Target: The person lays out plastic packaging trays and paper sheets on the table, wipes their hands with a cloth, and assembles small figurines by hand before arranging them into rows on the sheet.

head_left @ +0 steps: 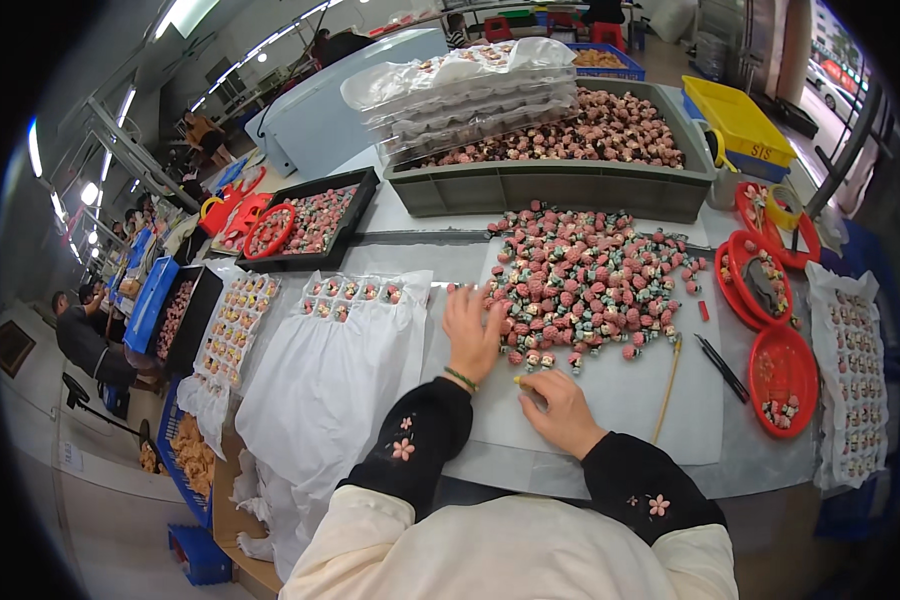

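Observation:
A heap of small pink-and-grey figurines (590,285) lies on a white sheet (500,415) in front of me. At the heap's left edge rests my left hand (472,335), its fingers stretched out and apart; they touch or nearly touch the nearest figurines. My right hand (562,412) is just below the heap, thumb and fingers closed in a pinch. Something small and yellowish shows at its fingertips, too small to name. A few figurines stand loose between the heap and my right hand.
A large grey bin (550,190) of figurines, with stacked plastic trays (470,100), stands behind. Red dishes (782,375), dark pens (720,365) and a thin wooden stick (668,390) lie right. A paper-covered blister tray (320,350) and black tray (360,215) are left.

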A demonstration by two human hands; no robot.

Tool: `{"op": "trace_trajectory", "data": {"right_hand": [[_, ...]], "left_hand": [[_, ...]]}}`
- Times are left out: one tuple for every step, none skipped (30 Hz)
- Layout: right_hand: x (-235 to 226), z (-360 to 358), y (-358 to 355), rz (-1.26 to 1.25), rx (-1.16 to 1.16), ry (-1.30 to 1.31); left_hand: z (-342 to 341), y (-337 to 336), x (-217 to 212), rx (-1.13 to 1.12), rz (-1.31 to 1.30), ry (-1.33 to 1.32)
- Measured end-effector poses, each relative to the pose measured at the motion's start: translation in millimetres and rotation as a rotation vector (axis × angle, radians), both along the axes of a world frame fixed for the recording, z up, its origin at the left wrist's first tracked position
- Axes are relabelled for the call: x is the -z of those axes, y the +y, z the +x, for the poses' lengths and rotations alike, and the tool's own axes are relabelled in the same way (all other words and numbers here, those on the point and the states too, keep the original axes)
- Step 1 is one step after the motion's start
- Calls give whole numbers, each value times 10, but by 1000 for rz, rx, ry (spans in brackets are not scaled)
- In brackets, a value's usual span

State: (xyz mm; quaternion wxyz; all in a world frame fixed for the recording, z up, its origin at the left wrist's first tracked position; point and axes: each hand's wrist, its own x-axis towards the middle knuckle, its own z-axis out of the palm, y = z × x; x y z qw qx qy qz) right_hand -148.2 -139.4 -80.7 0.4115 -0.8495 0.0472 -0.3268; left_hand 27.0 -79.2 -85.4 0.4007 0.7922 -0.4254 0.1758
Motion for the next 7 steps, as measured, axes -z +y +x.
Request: {"op": "trace_trajectory", "data": {"right_hand": [[-5,2,18,2,-2,-8],[-17,-5,39,9,-2,-9],[-67,-19,68,26,-19,44],[-74,-19,48,44,-19,100],[-68,-17,44,49,-10,93],[-58,-18,49,56,-16,81],[-19,-34,44,64,-12,75]], "left_hand": [[173,-9,3,-64,-27,-108],[394,-7,129,-64,-21,-109],[645,20,282,-68,66,-83],[729,-24,267,-56,151,-54],[756,-36,276,-47,156,-61],[761,-20,288,-6,196,160],[634,-11,192,45,240,386]]}}
